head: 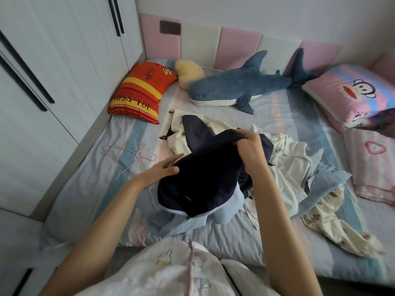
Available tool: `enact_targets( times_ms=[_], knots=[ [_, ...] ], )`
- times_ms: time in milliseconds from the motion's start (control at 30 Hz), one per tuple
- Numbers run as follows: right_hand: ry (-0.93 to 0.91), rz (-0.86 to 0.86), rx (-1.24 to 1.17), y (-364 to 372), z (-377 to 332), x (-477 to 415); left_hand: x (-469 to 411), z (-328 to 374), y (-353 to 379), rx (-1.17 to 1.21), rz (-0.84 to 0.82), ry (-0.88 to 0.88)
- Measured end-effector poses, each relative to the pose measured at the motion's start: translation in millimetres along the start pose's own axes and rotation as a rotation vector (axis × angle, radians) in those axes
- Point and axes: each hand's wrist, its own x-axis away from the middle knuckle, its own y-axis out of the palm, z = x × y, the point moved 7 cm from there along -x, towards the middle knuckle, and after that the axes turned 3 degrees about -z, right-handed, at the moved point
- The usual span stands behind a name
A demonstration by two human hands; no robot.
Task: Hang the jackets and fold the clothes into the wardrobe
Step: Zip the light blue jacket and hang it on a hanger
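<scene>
Head view: we hold the dark jacket (pixel 205 178) up in front of the shark (pixel 235 86), left hand (pixel 162 169) and right hand (pixel 250 146) both pinching its cloth, and we think it next needs a hanger (pixel 128 154).

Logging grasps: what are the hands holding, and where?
Both hold the navy garment: right hand grips its bunched top edge, left hand pinches its left edge.
</scene>
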Motion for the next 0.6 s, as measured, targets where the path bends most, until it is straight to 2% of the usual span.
enact_targets(
  times_ms=[100,133,200,267,367,434,501,601],
  knots=[
    [0.096,0.067,-0.131,-17,1,1,0,-15,10,0.024,-0.027,-0.022],
    [0.127,0.093,-0.152,-23,3,2,-1,-21,12,-0.047,-0.009,-0.049],
    [0.176,0.136,-0.177,-31,6,-3,-8,-34,9,-0.338,0.110,-0.087],
    [0.195,0.129,-0.199,-30,10,-10,-19,-36,21,-0.406,0.149,-0.050],
    [0.195,-0.011,-0.297,-18,16,-19,-23,-15,36,-0.201,0.268,-0.009],
    [0.196,-0.239,-0.477,-9,26,-23,-20,4,28,0.009,0.420,-0.004],
    [0.168,-0.438,-0.588,-7,38,-23,-17,20,13,0.100,0.514,0.022],
    [0.194,-0.519,-0.296,-15,74,-22,-11,52,-12,0.106,0.564,0.107]
  ],
)
